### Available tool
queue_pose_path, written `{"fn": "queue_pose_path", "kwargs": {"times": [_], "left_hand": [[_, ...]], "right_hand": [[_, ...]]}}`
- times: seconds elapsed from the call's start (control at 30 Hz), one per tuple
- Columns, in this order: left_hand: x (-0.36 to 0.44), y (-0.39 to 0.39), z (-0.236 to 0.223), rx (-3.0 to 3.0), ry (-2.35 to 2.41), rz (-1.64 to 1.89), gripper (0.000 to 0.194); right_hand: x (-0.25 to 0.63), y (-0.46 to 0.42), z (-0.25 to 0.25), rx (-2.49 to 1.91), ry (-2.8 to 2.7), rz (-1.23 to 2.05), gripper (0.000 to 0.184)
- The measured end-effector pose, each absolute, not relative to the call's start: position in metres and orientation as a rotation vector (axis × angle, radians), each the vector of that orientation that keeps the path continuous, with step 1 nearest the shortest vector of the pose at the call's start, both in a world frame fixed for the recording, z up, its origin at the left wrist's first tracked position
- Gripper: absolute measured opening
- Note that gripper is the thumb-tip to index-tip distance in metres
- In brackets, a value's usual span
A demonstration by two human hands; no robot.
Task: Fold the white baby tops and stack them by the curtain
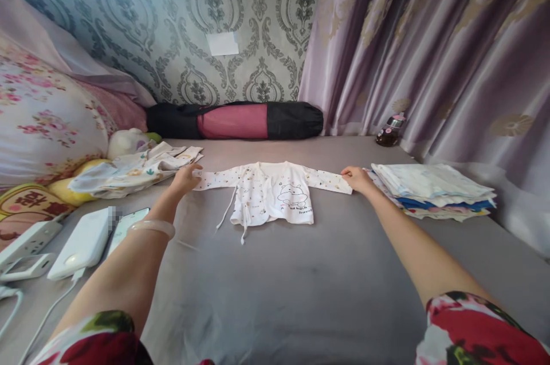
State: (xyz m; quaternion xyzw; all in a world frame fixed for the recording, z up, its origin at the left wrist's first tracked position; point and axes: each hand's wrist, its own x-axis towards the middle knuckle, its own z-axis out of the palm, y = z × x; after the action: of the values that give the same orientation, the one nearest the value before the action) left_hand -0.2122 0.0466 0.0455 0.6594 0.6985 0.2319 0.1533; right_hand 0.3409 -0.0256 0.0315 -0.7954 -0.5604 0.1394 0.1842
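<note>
You grip a small printed shirt (pixel 286 196) by both sleeve ends, your left hand (pixel 186 179) pinching one and your right hand (pixel 358 179) the other; the shirt lies spread on a gray sheet (pixel 301 285), its hem toward you; folded clothes (pixel 433 184) are stacked just beside your right hand; a patterned garment (pixel 137 170) lies near your left.
</note>
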Motion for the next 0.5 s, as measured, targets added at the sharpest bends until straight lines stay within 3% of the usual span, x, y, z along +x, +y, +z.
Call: {"fn": "queue_pose_path", "kwargs": {"times": [0.1,0.23,0.5], "left_hand": [[-0.199,0.034,0.043,1.988,2.216,0.674,0.045],[-0.153,0.004,0.047,2.128,2.048,0.682,0.034],[-0.065,-0.072,0.053,2.216,1.573,0.654,0.021]], "right_hand": [[0.333,-0.036,0.029,-2.284,-1.633,0.234,0.035],[0.296,-0.048,0.033,-2.254,-1.704,-0.054,0.039],[0.190,-0.087,0.041,-1.792,-1.649,0.436,0.027]]}}
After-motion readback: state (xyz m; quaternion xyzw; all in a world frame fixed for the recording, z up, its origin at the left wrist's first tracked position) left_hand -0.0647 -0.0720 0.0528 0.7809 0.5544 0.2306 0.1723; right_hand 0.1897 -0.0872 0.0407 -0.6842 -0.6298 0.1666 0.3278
